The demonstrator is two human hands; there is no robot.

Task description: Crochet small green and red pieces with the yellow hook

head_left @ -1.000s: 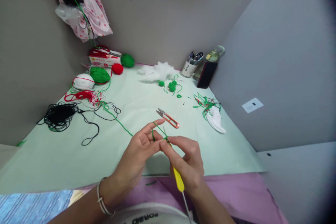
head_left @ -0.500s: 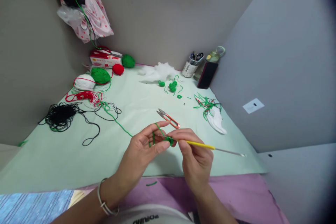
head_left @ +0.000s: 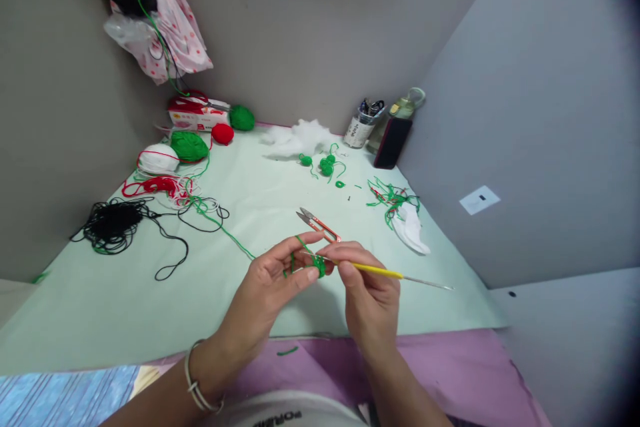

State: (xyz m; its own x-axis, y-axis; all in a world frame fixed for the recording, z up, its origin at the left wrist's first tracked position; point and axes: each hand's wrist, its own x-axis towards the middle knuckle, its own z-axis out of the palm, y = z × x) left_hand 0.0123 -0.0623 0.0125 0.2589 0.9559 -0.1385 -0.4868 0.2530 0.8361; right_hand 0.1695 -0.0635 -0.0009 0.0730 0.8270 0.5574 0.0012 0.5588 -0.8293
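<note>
My left hand [head_left: 270, 287] pinches a small green crochet piece [head_left: 318, 265] between thumb and fingers, with green yarn [head_left: 227, 235] looped over the raised forefinger and trailing left across the table. My right hand [head_left: 371, 293] is closed on a crochet hook [head_left: 385, 271] with a yellow grip; its metal tail points right and its tip sits in the green piece. Both hands hover over the near part of the pale green table [head_left: 125, 307].
Orange thread snips [head_left: 320, 225] lie just beyond my hands. Black yarn [head_left: 113, 223], red yarn [head_left: 160, 184], white and green balls [head_left: 189, 145] sit at left. Small green pieces [head_left: 327, 165], white stuffing [head_left: 300, 135], a pen cup [head_left: 361, 127], a phone [head_left: 391, 143] and yarn scraps [head_left: 395, 200] lie further back.
The hook swung from pointing down toward me to lying level, tail to the right. My right hand shifted right and the green loop tightened into a small bunch at my left fingertips.
</note>
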